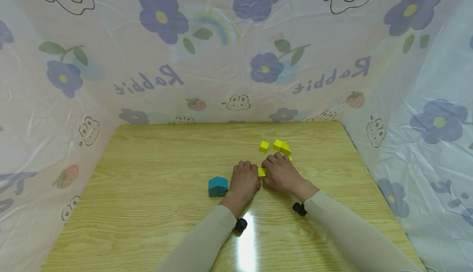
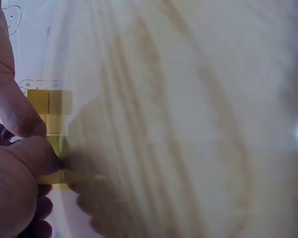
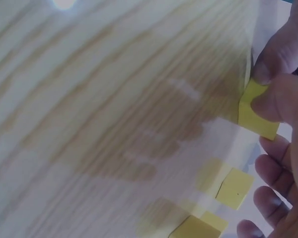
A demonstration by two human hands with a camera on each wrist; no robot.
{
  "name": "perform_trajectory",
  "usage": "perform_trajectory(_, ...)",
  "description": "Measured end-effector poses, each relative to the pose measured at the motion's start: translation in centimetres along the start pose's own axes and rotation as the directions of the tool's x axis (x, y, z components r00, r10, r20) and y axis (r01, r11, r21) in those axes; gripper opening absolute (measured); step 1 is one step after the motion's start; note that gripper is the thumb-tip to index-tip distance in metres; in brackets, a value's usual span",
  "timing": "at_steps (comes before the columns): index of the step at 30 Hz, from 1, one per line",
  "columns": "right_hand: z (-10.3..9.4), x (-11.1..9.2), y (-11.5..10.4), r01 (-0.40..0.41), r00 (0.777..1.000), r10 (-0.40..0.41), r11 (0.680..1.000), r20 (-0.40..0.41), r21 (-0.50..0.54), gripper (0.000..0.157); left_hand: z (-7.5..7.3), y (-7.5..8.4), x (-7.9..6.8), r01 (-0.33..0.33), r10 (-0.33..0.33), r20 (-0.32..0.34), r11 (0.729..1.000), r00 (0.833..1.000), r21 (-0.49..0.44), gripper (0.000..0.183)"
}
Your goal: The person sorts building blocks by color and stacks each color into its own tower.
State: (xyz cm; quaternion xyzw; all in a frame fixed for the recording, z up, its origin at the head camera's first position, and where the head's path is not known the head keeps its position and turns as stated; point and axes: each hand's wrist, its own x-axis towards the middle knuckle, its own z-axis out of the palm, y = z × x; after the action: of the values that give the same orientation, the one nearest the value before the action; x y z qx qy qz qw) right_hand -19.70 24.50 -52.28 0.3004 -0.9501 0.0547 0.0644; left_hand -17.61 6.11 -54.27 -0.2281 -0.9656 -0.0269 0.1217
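Observation:
My left hand (image 1: 244, 184) and right hand (image 1: 282, 174) meet over the middle of the table, with a yellow block (image 1: 261, 173) between them. In the right wrist view both thumbs press on this yellow block (image 3: 257, 119), and my right fingertips lie at its far side. The left wrist view shows my left thumb and fingers around a yellow block (image 2: 51, 177), much of it covered. Just left of my left hand stands a small stack of blue blocks (image 1: 218, 186) with a peaked top.
Behind my hands lie a yellow cube (image 1: 264, 146), another yellow cube (image 1: 278, 144) and a yellow triangular block (image 1: 285, 148). A further yellow piece (image 1: 290, 158) is mostly hidden by my right hand. A patterned curtain (image 1: 207, 58) encloses the wooden table (image 1: 155, 161).

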Motion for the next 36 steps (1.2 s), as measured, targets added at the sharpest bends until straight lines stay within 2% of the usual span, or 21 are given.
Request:
perform_trajectory(7,0.0,0.0,0.0,-0.007,1.000,0.007,1.000,-0.013,0.001,0.029,-0.4,0.3,0.4,0.009,-0.010,0.037,1.000,0.999,0.023,0.020)
perform_trajectory(11,-0.1,0.1,-0.1,-0.007,1.000,0.007,1.000,-0.014,0.006,0.030,-0.8,0.5,0.5,0.018,-0.019,0.081,1.000,0.996,0.019,0.019)
perform_trajectory(17,-0.5,0.0,-0.1,0.025,0.999,-0.025,1.000,-0.020,0.015,0.032,-2.3,0.9,0.5,0.009,-0.017,0.133,0.998,0.991,0.062,0.015)
perform_trajectory(20,-0.9,0.0,-0.2,0.049,0.998,-0.047,0.998,-0.050,0.044,0.032,-3.7,0.7,0.6,-0.020,0.004,0.163,0.995,0.987,0.096,0.017)
perform_trajectory(23,-1.6,0.4,-0.5,0.073,0.995,-0.068,0.994,-0.076,0.076,0.033,-6.0,-0.1,1.1,-0.058,0.032,0.247,0.993,0.968,0.101,0.020)
perform_trajectory(26,-2.6,1.0,-1.0,0.088,0.993,-0.080,0.992,-0.087,0.094,0.034,-8.8,-1.4,2.0,-0.090,0.056,0.357,0.993,0.932,0.079,0.025)
perform_trajectory(29,-3.8,1.9,-1.6,0.094,0.991,-0.084,0.991,-0.108,0.094,0.033,-10.9,-2.9,3.1,-0.129,0.097,0.407,0.990,0.908,0.050,0.028)
perform_trajectory(32,-4.7,2.9,-2.1,0.100,0.988,-0.091,0.992,-0.122,0.072,0.030,-11.7,-4.5,4.0,-0.163,0.139,0.422,0.986,0.896,0.020,0.031)
perform_trajectory(36,-5.3,4.5,-2.8,0.092,0.991,-0.087,0.995,-0.105,0.045,0.029,-11.4,-7.1,4.8,-0.247,0.216,0.398,0.969,0.892,0.029,0.035)
